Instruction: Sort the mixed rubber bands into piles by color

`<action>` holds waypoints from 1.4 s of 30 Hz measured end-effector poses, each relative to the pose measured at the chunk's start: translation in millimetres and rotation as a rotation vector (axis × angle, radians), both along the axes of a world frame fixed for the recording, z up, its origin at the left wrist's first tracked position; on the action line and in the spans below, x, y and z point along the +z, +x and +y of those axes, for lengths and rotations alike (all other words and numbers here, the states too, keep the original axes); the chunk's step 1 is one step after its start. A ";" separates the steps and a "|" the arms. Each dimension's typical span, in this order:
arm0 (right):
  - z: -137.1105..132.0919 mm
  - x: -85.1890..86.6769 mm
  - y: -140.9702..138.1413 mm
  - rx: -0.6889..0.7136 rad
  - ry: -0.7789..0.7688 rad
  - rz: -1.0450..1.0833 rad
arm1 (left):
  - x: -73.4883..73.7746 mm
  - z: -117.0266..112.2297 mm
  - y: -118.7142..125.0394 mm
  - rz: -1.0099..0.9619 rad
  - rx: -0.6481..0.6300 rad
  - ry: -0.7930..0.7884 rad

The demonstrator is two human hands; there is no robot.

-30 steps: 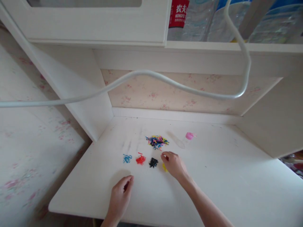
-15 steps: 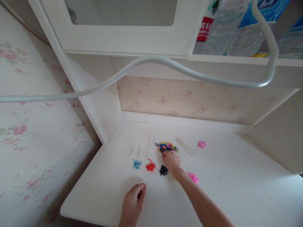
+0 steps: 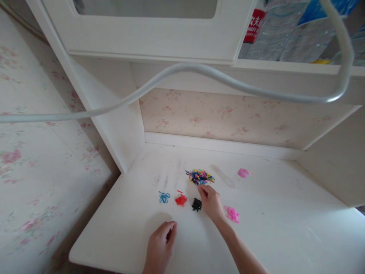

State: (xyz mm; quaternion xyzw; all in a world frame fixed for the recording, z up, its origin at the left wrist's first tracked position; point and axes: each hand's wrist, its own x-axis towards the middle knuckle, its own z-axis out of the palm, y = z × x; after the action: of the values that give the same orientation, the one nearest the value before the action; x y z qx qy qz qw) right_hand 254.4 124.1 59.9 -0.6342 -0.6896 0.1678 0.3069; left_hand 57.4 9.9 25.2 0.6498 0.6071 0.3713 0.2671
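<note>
Right hand [image 3: 211,200] is at the near edge of the mixed pile [image 3: 200,176], thumb & fingertips pressed together; can't tell if they pinch a band or touch the pile. Its forearm runs off to the near right, w/ the pink pile [image 3: 232,214] just beside it on the right & the black pile [image 3: 196,204] just left of the hand. Left hand [image 3: 161,243] is nearer & further left, loosely curled w/ thumb against fingers; can't tell if anything's inside. It's apart from all the piles, nearest the red & black ones

Mixed pile lies far of the others, mid-desk: small bands in blue, yellow, black, pink etc. Nearer is a rough row, left to right: blue pile [image 3: 164,197], red pile [image 3: 181,200] w/ one loose red pc [image 3: 179,191] on its far side, then black, then pink, set a bit nearer. Far right of the mixed pile sits a pink lump [image 3: 243,173], details too small to tell; btwn them, a faint streak on the white desk [image 3: 285,228]

White cable [image 3: 182,68] crosses the view left to right. Far side: floral wallpaper [image 3: 196,116], cabinet [image 3: 154,38] above, clear bottles [image 3: 273,34] at far right
</note>
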 end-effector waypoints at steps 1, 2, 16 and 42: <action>-2.8 0.2 -1.2 0.002 0.017 0.036 | -0.2 0.1 0.1 0.003 -0.002 0.001; -5.2 0.5 -2.9 0.004 0.032 0.067 | -0.4 0.2 0.3 0.008 -0.004 0.002; -25.9 14.4 -76.1 0.320 0.061 -0.160 | 3.9 0.1 1.6 0.082 0.009 -0.009; -137.3 -41.3 89.3 -0.233 -0.058 0.099 | 20.0 8.6 26.8 0.345 0.032 -0.030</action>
State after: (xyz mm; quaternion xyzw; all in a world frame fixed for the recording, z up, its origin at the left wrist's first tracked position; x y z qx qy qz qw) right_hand 343.7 -13.3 18.6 -0.7096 -0.5899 0.1819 0.3396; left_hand 84.2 18.5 45.2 0.6901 0.6597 0.2493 0.1624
